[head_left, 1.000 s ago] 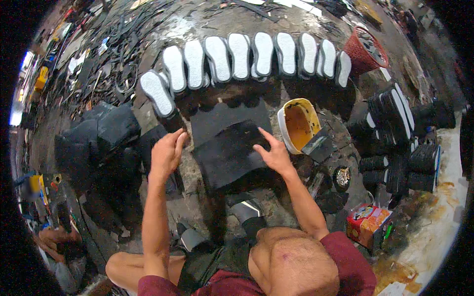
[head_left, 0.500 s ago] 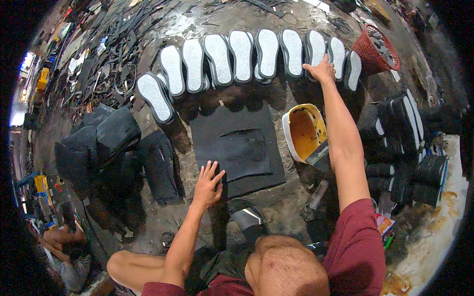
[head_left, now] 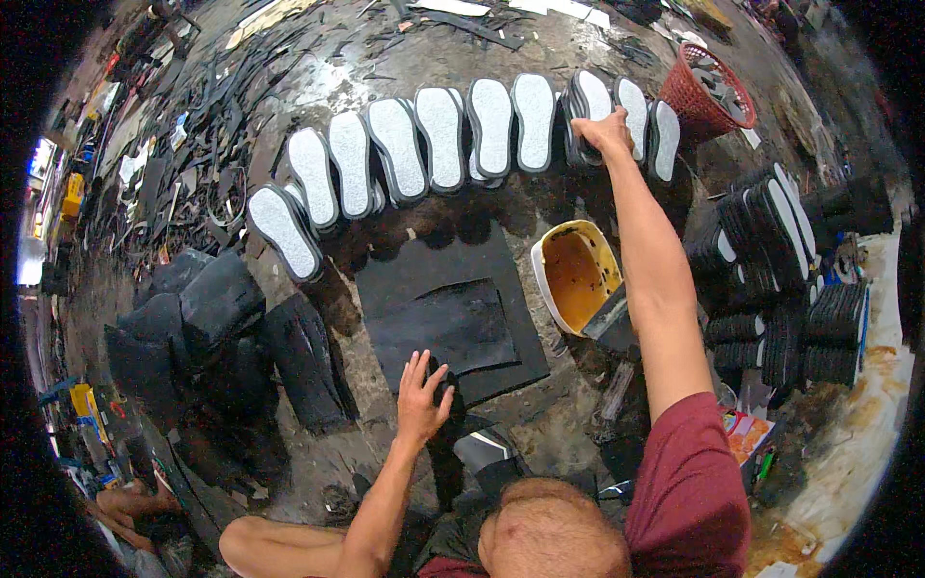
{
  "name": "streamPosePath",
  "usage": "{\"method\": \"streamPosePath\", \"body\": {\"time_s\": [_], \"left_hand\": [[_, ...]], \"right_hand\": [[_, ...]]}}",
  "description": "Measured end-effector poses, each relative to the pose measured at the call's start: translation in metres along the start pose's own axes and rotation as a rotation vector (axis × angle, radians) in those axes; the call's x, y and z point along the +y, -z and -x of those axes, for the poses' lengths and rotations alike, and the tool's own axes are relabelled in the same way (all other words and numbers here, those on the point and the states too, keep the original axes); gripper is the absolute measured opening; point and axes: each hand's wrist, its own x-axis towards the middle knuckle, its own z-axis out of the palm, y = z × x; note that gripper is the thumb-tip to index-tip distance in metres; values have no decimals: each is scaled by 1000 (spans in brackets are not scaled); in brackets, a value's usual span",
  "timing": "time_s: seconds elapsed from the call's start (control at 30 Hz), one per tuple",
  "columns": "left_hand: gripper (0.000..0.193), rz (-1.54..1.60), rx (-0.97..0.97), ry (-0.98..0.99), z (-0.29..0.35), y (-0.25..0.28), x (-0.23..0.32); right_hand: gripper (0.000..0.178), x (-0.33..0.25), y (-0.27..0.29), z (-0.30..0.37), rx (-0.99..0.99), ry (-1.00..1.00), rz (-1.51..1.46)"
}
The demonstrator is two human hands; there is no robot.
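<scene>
Curving before me, a row of white-topped soles (head_left: 441,140) lies beyond a black sheet (head_left: 432,258). Toward the row's right end, my right hand (head_left: 609,137) pinches a sole pile (head_left: 592,94) between thumb and fingers; my left hand (head_left: 419,409) has its fingers spread over the sheet's near edge.

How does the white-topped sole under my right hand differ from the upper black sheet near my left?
The sole has a white top with a dark edge, while the upper black sheet looks dark all over. The sole has rounded ends; the sheet is roughly four-sided. The sole is gripped by your right hand, whereas the sheet lies on a larger dark sheet. Both show dark material.
</scene>
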Motion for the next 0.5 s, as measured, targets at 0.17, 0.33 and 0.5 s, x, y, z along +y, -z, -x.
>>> {"method": "streamPosePath", "body": {"time_s": [0.17, 0.33, 0.5], "left_hand": [[47, 12, 12, 2, 7, 4, 0], [46, 25, -3, 7, 11, 8, -2], [37, 120, 98, 36, 16, 5, 5]], "right_hand": [[116, 2, -2, -3, -24, -100, -155], [92, 5, 5, -4, -123, -137, -645], [44, 22, 32, -7, -389, -190, -981]]}}
